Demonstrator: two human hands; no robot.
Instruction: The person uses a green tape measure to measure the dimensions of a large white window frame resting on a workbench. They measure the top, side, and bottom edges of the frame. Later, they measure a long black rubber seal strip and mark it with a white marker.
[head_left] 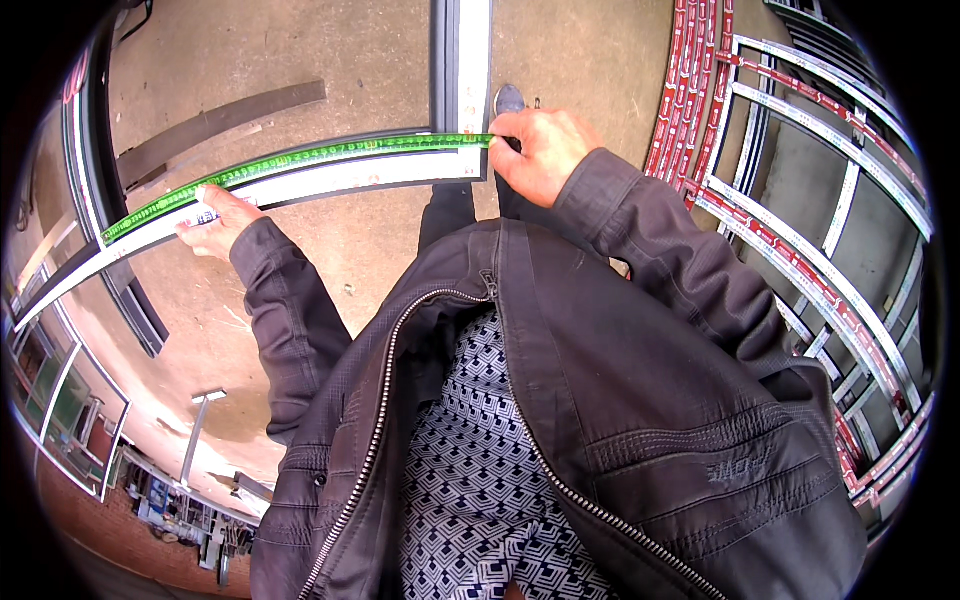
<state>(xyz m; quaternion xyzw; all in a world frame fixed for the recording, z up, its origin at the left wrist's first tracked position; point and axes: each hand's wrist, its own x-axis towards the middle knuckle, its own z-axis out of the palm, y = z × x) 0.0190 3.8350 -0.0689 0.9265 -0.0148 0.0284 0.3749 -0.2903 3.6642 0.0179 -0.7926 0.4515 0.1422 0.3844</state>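
Note:
A bright green tape measure blade (310, 155) stretches along a white and dark grey frame bar (330, 182), from the bar's right end to far left. My right hand (548, 150) is closed at the right end of the blade, with a small dark part showing between thumb and fingers. Closed round the bar further left is my left hand (222, 222), its thumb touching the blade's lower edge. The bar meets an upright grey and white bar (474, 70) near my right hand.
White and red-striped frames (830, 110) stand stacked on the right, beside red-wrapped bars (688, 80). A brown strip (220, 125) lies on the floor beyond the tape. Dark profiles (88, 150) stand at left. Tools and parts (190, 520) lie at lower left.

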